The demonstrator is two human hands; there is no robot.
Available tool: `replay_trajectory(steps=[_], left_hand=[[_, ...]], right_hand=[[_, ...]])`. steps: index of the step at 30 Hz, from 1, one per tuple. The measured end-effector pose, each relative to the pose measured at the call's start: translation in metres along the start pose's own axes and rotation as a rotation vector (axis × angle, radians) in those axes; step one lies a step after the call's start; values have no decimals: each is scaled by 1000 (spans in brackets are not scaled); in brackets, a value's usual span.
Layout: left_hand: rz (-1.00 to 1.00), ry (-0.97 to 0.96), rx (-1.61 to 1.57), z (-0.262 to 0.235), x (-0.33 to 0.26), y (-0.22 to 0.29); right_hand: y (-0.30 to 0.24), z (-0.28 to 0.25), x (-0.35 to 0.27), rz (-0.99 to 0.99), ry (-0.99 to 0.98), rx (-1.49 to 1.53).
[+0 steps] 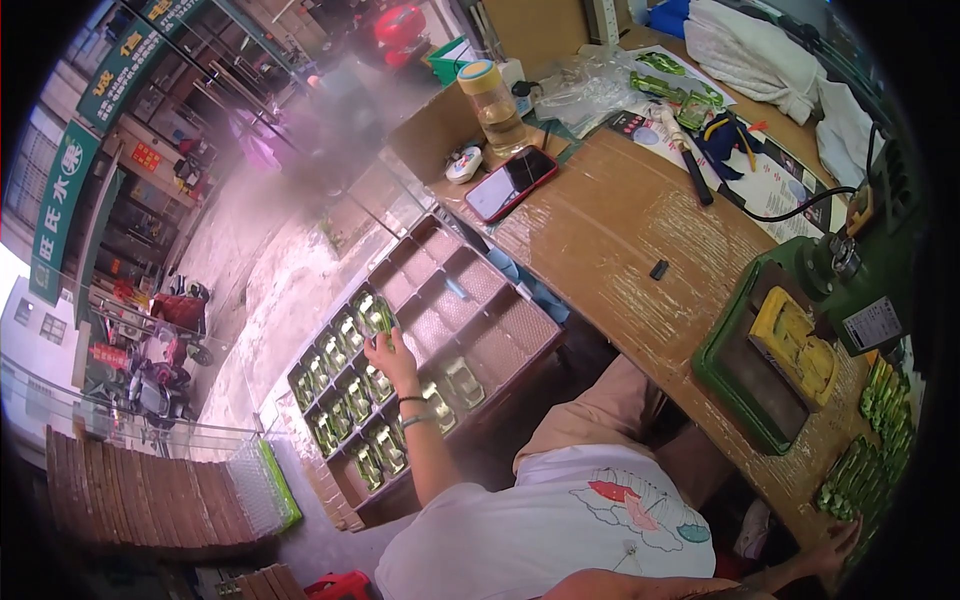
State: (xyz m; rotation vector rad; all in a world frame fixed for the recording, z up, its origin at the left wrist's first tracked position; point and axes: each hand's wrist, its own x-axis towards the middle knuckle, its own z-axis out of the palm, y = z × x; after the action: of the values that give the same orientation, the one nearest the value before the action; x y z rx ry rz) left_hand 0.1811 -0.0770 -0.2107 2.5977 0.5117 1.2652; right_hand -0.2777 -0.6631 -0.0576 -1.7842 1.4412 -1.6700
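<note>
A partitioned tray (500, 345) stands left of the table, with several small green-and-clear pieces (350, 400) lined up in its compartments. My left hand (392, 362) reaches over the tray, fingers closed round a similar green-and-clear piece (376, 318) among those in the upper row. At the lower right my right hand (835, 552) is beside a pile of green pieces (850, 485) on the table's edge. Dim light there hides its fingers, so whether it holds anything cannot be made out.
A green machine (725, 370) with a yellow block (797, 345) occupies the table's right side. Farther back are a phone (511, 184), a lidded bottle (492, 108), a black-handled tool (694, 175) and white cloths (750, 55). Stacked brown trays (140, 495) stand at the lower left.
</note>
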Motion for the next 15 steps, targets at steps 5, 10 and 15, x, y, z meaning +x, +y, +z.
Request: replay_trajectory(steps=[5,10,15], left_hand=[[60,-713,-1200,-72,22,169],[666,-916,-1351,-128,7,292],[1004,-1085,-1485,-135,-5,397]], right_hand=[[-68,33,-86,20,-378,452],[-146,83,-101,-416,-919,636],[-125,65,-96,-141,-881,593]])
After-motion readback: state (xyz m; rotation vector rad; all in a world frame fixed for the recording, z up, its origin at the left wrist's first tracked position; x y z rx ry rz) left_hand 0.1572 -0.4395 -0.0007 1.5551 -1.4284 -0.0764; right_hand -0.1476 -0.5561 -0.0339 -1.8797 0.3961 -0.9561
